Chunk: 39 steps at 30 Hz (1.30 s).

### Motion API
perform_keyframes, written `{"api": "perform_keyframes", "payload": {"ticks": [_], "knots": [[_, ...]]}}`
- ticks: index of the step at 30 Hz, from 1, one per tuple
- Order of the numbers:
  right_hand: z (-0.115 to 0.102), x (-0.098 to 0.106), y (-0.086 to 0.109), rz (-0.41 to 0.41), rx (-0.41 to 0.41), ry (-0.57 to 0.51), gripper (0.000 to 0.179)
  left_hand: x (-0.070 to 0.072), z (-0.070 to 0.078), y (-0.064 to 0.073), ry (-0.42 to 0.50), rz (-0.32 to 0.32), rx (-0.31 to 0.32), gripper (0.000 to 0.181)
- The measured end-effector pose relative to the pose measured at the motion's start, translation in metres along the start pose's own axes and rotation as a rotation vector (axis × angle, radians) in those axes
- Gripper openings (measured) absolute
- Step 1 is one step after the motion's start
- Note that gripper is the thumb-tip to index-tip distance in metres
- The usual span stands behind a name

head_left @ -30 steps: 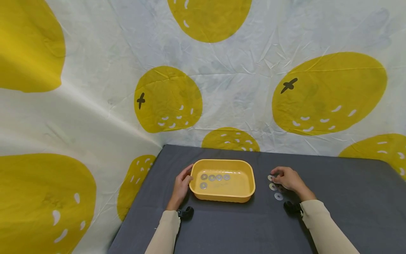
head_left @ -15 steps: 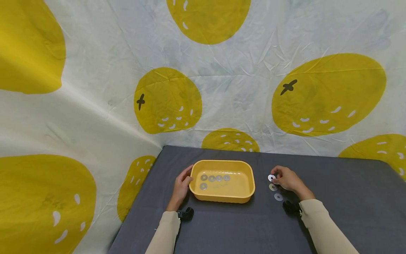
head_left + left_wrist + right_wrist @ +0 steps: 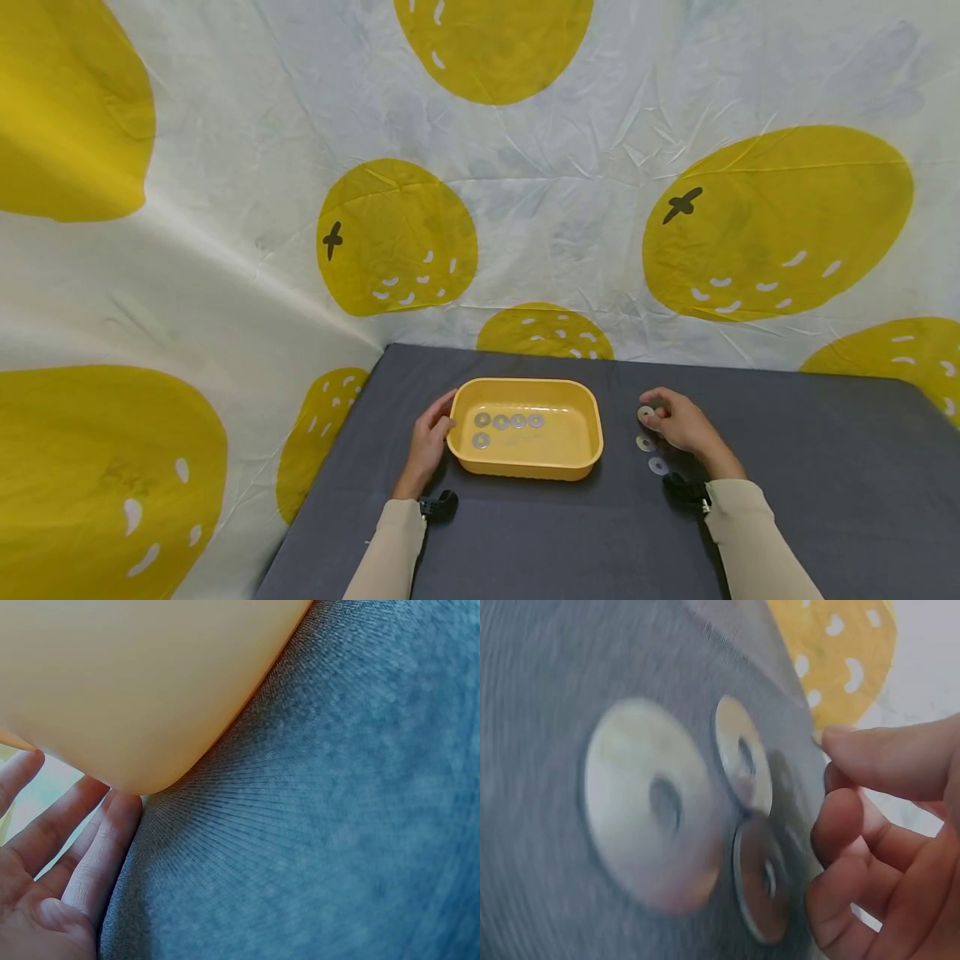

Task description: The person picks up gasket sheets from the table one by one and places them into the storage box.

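Left hand (image 3: 427, 437) on the yellow tray (image 3: 558, 440), right hand (image 3: 681, 427) on a washer (image 3: 642, 412)

At the left, a beige sleeve (image 3: 386, 546) leads to the left hand, whose grip holds the tray's left short end, thumb at the rim, fingers against the outer wall; the tray stands upright on the dark-grey table (image 3: 555, 542), its long axis running left to right; inside, toward its left, four washers (image 3: 496, 422) lie flat in a row along that axis, with a fifth washer (image 3: 476, 441) nearer the person.

Well right of the tray, the right hand's grip is narrow, holding the washer between thumb and finger; being round, this washer has no long axis; its holed face turns toward the head camera; its exact tilt I cannot tell; below it, loose washers (image 3: 652, 466) lie flat on the table, three in the right wrist view, two meeting or overlapping; behind everything hangs a white cloth (image 3: 558, 233) printed with yellow fruit.
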State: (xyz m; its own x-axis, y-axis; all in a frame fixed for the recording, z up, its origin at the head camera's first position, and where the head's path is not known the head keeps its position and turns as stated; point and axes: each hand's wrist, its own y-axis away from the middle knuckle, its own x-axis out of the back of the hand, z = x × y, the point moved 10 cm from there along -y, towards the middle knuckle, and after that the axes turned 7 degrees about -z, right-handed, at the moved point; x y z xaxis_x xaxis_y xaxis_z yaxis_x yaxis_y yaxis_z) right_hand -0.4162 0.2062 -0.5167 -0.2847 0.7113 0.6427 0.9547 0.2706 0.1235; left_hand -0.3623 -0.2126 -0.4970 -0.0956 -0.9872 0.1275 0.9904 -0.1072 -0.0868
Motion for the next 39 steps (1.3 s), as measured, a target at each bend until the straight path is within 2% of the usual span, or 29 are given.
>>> {"api": "perform_keyframes", "payload": {"ticks": [7, 14, 22, 29, 39], "knots": [[-0.016, -0.003, -0.002, 0.005, 0.038, -0.071, 0.033, 0.000, 0.000, 0.000, -0.005, -0.003, 0.001, 0.052], [-0.032, -0.006, -0.002, 0.003, 0.021, -0.163, 0.037, -0.001, 0.000, 0.000, -0.010, -0.011, -0.008, 0.052], [-0.042, -0.004, -0.005, 0.035, 0.044, -0.270, 0.040, 0.001, -0.002, 0.000, -0.004, 0.006, 0.003, 0.052], [-0.046, -0.003, -0.006, 0.061, 0.071, -0.281, 0.042, 0.001, -0.002, 0.000, -0.002, 0.002, -0.008, 0.051], [-0.054, -0.004, -0.006, 0.052, 0.100, -0.262, 0.044, 0.000, -0.001, -0.001, 0.006, -0.004, -0.001, 0.052]]}}
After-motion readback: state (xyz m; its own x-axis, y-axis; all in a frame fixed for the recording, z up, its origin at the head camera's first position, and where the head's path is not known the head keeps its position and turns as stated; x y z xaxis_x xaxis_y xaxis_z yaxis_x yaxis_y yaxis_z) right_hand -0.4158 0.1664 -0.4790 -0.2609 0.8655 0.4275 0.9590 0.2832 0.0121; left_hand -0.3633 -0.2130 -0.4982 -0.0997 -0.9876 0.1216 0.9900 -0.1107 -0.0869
